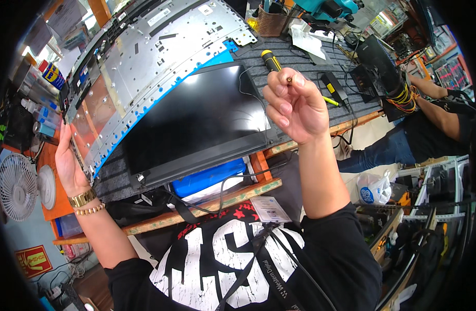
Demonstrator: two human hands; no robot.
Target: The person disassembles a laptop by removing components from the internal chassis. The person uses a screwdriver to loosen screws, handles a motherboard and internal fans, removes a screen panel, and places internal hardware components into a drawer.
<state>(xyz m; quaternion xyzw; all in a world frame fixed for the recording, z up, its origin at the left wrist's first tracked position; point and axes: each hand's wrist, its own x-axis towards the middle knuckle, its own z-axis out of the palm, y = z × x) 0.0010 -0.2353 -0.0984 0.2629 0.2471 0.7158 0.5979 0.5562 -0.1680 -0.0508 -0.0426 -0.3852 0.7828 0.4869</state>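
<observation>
Your left grip (71, 165) clasps the silver panel's (150, 65) left end, raised partly over the black screen (196, 111) on the bench (109, 173). Right grip (299, 103) pinches a dark-tipped piece (289, 80); can't tell if it joins the yellow-black screwdriver (270, 60). One-handed hold: a slip could scratch the screen.

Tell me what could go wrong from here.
The panel is tilted up, with the left hand at one corner; if it slips, it could drop onto the screen and scratch it.

The screwdriver, seemingly gripped in the right hand, might mark the screen if it falls.
</observation>
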